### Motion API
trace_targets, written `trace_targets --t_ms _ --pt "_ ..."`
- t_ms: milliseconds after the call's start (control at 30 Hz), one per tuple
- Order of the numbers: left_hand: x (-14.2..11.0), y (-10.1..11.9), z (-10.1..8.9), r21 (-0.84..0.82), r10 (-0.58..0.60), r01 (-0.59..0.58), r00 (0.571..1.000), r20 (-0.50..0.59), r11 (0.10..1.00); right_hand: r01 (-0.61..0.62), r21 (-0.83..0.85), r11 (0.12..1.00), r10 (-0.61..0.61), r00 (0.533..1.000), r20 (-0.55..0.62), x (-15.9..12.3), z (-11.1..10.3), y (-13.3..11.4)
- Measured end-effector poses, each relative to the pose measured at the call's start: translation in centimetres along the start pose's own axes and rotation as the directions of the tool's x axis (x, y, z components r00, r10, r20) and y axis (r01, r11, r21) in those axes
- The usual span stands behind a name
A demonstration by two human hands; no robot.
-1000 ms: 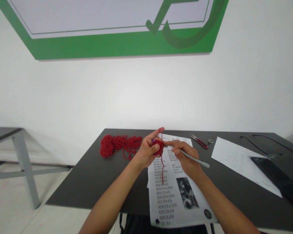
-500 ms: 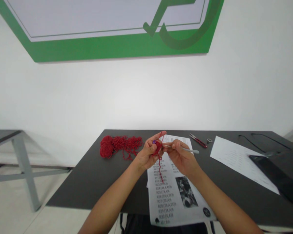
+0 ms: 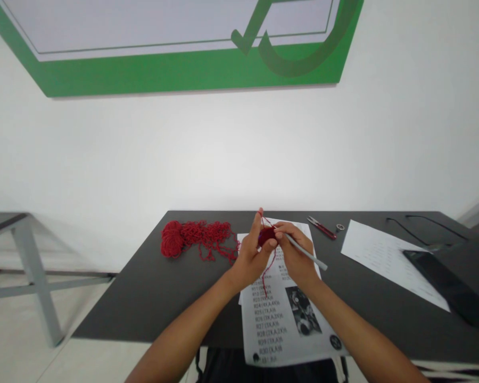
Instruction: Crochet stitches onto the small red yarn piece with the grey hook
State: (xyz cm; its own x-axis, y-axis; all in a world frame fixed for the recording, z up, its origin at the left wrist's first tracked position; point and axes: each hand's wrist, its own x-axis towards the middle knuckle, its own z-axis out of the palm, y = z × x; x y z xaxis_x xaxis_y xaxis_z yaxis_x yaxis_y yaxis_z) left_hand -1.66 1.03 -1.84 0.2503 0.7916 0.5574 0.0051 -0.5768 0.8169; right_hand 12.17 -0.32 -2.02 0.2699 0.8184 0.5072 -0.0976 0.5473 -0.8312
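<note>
My left hand [image 3: 251, 256] pinches a small round piece of red crochet [image 3: 266, 237], its index finger raised with red yarn looped over the tip. In my right hand [image 3: 297, 255] is a crochet hook [image 3: 308, 255] with a grey handle, gripped between thumb and fingers. The hook's tip meets the crochet piece, partly hidden by my fingers. A loose red yarn tail hangs from the piece over the printed pattern sheet [image 3: 271, 330]. To the left lies a ball of red yarn [image 3: 171, 240] with a tangle of loose strands beside it.
Red-handled scissors [image 3: 323, 229] and a small ring [image 3: 340, 227] lie at the back right of the dark table [image 3: 143, 308]. Further right are another printed sheet [image 3: 367, 255], a black phone [image 3: 443, 282] and eyeglasses [image 3: 435, 234]. A second table [image 3: 8, 223] stands at left.
The crochet piece has turned and shifted slightly right in my left hand, whose index finger now points up. The hook's handle swung level, then angled down to the right again.
</note>
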Motion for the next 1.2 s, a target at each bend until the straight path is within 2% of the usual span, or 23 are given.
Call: trace_targets --t_ms 67,133,300,333,400,467,500,567,633,700,733,767,800,867,900,933,1000,1033,1067,1133,1200 --pt "0.0 0.0 0.0 -0.037 0.028 -0.026 0.999 0.041 0.999 0.056 -0.108 0.993 -0.058 0.998 -0.009 0.2 -0.2 -0.7" --pt "0.2 0.0 0.0 -0.082 0.034 -0.031 0.999 0.032 0.996 0.080 -0.150 0.986 -0.083 0.996 -0.017 0.5 -0.3 -1.1" --pt "1.3 0.0 -0.4 -0.169 0.020 -0.040 0.993 -0.116 0.985 0.078 -0.127 0.989 -0.074 0.997 0.036 0.6 -0.2 -1.1" --pt "1.5 0.0 -0.7 -0.141 0.018 -0.039 0.989 -0.149 0.989 0.076 -0.120 0.990 -0.071 0.996 0.047 0.6 -0.2 -1.1" --pt "1.9 -0.1 -1.6 0.055 0.089 -0.081 0.981 -0.173 0.995 0.081 -0.108 0.991 -0.075 0.995 0.058 0.5 -0.1 -1.2" --pt "2.2 -0.1 -2.5 0.296 0.201 -0.156 0.972 -0.125 0.942 0.096 -0.105 0.990 -0.090 0.994 0.065 0.5 -0.2 -1.4" --pt "2.3 -0.2 -2.9 0.380 0.217 -0.171 0.972 -0.084 0.909 0.102 -0.107 0.989 -0.095 0.993 0.067 0.5 -0.2 -1.5" --pt "2.4 -0.3 -3.2 0.427 0.213 -0.161 0.974 -0.076 0.890 0.098 -0.116 0.988 -0.090 0.993 0.075 0.6 -0.4 -1.5" --pt "2.5 -0.3 -3.0 0.306 0.134 -0.072 0.973 -0.186 0.949 0.076 -0.119 0.990 -0.066 0.994 0.090 0.7 -0.6 -1.3" --pt "2.7 -0.3 -2.4 0.006 -0.066 0.070 0.956 -0.284 0.998 0.052 -0.109 0.993 -0.040 0.993 0.108 0.8 -0.7 -0.8" --pt "2.8 -0.2 -2.1 -0.184 -0.196 0.150 0.945 -0.261 0.971 0.040 -0.099 0.994 -0.029 0.993 0.111 0.8 -0.7 -0.5" --pt "2.9 -0.1 -1.8 -0.372 -0.320 0.240 0.932 -0.172 0.897 0.027 -0.085 0.996 -0.018 0.994 0.108 0.8 -0.6 -0.3" --pt "2.9 0.0 -1.6 -0.520 -0.425 0.347 0.905 -0.034 0.780 0.014 -0.068 0.998 -0.007 0.995 0.099 0.8 -0.6 0.0" --pt "2.9 0.3 -1.2 -0.606 -0.517 0.548 0.819 0.248 0.577 -0.020 -0.021 1.000 0.021 0.997 0.068 0.8 -0.6 0.5" --pt "2.7 0.3 -1.1 -0.611 -0.518 0.557 0.814 0.264 0.563 -0.036 -0.004 0.999 0.036 0.998 0.048 0.8 -0.6 0.7" --pt "2.5 0.3 -0.9 -0.603 -0.496 0.514 0.841 0.216 0.610 -0.050 0.002 0.999 0.050 0.998 0.030 0.8 -0.6 0.8" --pt "2.0 0.4 -0.5 -0.471 -0.356 0.344 0.932 0.066 0.813 -0.066 -0.022 0.998 0.066 0.998 -0.001 0.8 -0.7 0.9" --pt "1.7 0.4 -0.4 -0.349 -0.247 0.245 0.968 0.041 0.905 -0.069 -0.045 0.997 0.069 0.998 -0.007 0.8 -0.7 0.8" --pt "1.5 0.5 -0.2 -0.217 -0.146 0.156 0.987 0.061 0.964 -0.066 -0.069 0.995 0.065 0.998 -0.010 0.8 -0.8 0.7" --pt "1.1 0.7 -0.1 -0.060 0.009 0.000 0.989 0.149 0.998 -0.049 -0.114 0.992 0.047 0.999 -0.016 0.9 -0.9 0.3" --pt "1.0 0.8 -0.1 -0.035 0.054 -0.049 0.983 0.173 0.998 -0.027 -0.147 0.989 0.023 0.999 -0.034 1.0 -1.0 0.0"
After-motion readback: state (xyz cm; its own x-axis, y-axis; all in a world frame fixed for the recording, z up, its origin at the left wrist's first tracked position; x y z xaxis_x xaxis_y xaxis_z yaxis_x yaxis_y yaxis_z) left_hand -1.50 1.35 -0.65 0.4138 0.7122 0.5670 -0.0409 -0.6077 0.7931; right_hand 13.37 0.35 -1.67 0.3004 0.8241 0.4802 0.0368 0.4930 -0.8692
